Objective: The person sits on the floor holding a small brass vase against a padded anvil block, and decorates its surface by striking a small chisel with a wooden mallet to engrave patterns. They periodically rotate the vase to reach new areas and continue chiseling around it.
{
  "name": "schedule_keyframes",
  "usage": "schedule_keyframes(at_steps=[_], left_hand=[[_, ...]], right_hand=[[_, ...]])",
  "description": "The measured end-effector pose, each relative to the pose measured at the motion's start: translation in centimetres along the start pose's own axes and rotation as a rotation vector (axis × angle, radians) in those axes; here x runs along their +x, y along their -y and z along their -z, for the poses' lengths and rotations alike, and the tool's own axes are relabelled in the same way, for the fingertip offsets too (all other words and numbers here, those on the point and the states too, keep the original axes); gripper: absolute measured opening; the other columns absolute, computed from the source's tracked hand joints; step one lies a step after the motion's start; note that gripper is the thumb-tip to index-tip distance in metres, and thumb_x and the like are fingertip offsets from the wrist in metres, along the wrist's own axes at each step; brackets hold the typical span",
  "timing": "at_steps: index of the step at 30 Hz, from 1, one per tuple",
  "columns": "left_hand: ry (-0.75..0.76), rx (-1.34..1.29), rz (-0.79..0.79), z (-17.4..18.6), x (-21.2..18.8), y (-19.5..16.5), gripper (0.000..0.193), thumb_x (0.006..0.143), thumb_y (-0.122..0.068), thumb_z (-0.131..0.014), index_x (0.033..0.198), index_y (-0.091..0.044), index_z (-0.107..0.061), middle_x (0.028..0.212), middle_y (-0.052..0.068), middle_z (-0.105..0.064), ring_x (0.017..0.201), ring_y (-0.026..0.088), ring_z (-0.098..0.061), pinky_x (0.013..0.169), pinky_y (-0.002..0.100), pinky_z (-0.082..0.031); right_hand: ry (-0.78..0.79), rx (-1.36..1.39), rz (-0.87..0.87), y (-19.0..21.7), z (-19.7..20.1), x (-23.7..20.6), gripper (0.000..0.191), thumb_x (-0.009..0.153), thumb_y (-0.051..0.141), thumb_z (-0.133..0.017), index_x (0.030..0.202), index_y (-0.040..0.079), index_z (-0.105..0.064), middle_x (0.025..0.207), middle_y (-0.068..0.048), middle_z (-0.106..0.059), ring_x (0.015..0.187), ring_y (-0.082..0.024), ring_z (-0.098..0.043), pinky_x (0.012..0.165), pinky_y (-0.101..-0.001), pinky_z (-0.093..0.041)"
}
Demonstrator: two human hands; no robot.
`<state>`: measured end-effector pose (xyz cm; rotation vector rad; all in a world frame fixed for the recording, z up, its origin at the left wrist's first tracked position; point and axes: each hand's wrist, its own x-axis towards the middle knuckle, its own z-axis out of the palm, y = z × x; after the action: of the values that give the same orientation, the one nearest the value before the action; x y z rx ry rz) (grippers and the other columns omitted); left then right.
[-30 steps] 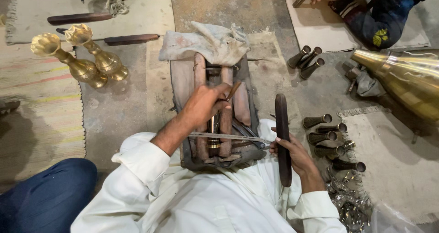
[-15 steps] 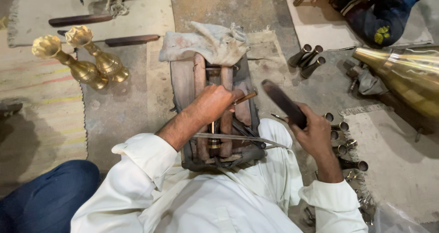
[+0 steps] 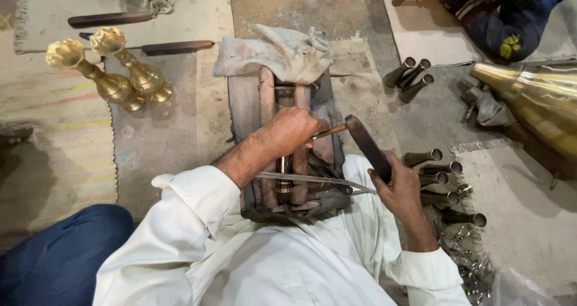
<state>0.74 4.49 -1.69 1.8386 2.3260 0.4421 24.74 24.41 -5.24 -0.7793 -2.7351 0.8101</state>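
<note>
The right hand [image 3: 399,189] has swung its dark wooden bat [image 3: 368,146] up off the lap and across; a second ago the bat lay upright beside the thigh, and now its far end touches the tail of the small chisel [image 3: 329,131]. The fingers are wrapped fully round the bat's lower end. The left hand [image 3: 293,131] has barely moved: it stays closed round the chisel, pressing its hidden tip down toward the brass tube [image 3: 283,162], which lies lengthwise in the wooden cradle [image 3: 243,101] between the knees. To me this looks like a blow landing, so the chasing of the tube is under way. Two brass vases [image 3: 111,71] stand well apart.
</note>
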Motion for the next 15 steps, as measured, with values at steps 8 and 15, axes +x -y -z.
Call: schedule_keyframes(at_steps=[8, 15], left_hand=[[-0.008, -0.050, -0.051, 0.4, -0.8, 0.3, 0.040, 0.077, -0.022, -0.082, 0.115, -0.016, -0.070, 0.080, 0.013, -0.074, 0.083, 0.037, -0.073, 0.073, 0.050, -0.057], [-0.049, -0.134, 0.017, 0.5, -1.4, 0.4, 0.038, 0.084, -0.020, -0.077, 0.121, -0.018, -0.068, 0.079, 0.015, -0.073, 0.079, 0.039, -0.073, 0.069, 0.052, -0.056]], right_hand=[[-0.126, 0.012, 0.079, -0.7, -0.6, -0.7, 0.043, 0.086, 0.021, -0.079, 0.125, 0.007, -0.065, 0.079, -0.010, -0.069, 0.063, -0.017, -0.064, 0.060, -0.0340, -0.050], [-0.234, 0.699, 0.003, -0.6, -1.5, -0.1, 0.043, 0.095, 0.017, -0.077, 0.129, -0.003, -0.058, 0.090, -0.009, -0.066, 0.075, -0.016, -0.063, 0.067, -0.0298, -0.052]])
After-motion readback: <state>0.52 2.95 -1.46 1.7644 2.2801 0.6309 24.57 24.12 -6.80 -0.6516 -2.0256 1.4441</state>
